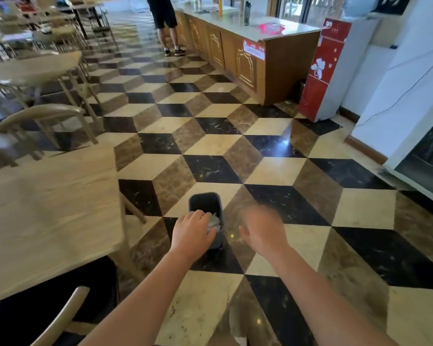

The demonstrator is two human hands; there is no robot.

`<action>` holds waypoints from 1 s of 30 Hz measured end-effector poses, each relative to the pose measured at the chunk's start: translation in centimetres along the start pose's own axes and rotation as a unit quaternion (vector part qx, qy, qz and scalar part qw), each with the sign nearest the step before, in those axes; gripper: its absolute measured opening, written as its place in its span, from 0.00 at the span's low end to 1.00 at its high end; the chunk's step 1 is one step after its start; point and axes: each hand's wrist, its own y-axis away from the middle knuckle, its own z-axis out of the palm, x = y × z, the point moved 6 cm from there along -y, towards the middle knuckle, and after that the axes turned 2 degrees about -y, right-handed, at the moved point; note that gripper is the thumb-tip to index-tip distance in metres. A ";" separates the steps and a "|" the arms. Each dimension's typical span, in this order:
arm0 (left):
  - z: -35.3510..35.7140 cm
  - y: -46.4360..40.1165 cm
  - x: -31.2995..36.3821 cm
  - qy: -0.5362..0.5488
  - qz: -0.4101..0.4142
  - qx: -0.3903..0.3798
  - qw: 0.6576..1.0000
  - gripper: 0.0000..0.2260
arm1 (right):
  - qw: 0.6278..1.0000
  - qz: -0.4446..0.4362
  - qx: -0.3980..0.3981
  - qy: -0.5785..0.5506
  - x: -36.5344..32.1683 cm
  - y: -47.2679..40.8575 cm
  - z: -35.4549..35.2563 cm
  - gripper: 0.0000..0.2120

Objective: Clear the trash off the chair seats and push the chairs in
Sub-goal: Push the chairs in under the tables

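Observation:
A small dark grey bin [205, 202] stands on the tiled floor ahead of me, with crumpled white paper trash [214, 222] inside. My left hand [193, 232] is over the bin's near rim, fingers curled at the paper; whether it still grips any is unclear. To the bin's right my right hand [261, 231] hovers, blurred, with fingers spread and nothing in it. A curved-back wooden chair [39, 116] stands at the far left between two tables. Another chair's backrest [65, 318] shows at the bottom left beside the near table [48, 216].
A second light-wood table [33, 67] and more chairs fill the left side. A wooden counter [238, 46] runs along the back right, with a person standing at it. A red water dispenser [323, 71] and white appliances line the right wall. Patterned floor lies between.

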 end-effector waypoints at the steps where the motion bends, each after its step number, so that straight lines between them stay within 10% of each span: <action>1: 0.1 -1.9 0.5 0.002 0.001 0.000 1.000 0.21 | 1.000 0.002 0.001 0.002 1.1 -1.5 0.0 0.20; 17: -2.6 -31.1 3.3 -0.014 -0.012 0.028 0.999 0.21 | 0.999 -0.042 0.003 0.022 13.9 -28.2 -2.7 0.17; 30: -2.9 -51.8 -3.7 -0.042 -0.201 0.063 0.977 0.18 | 0.965 -0.257 -0.047 0.023 16.5 -55.7 -0.7 0.20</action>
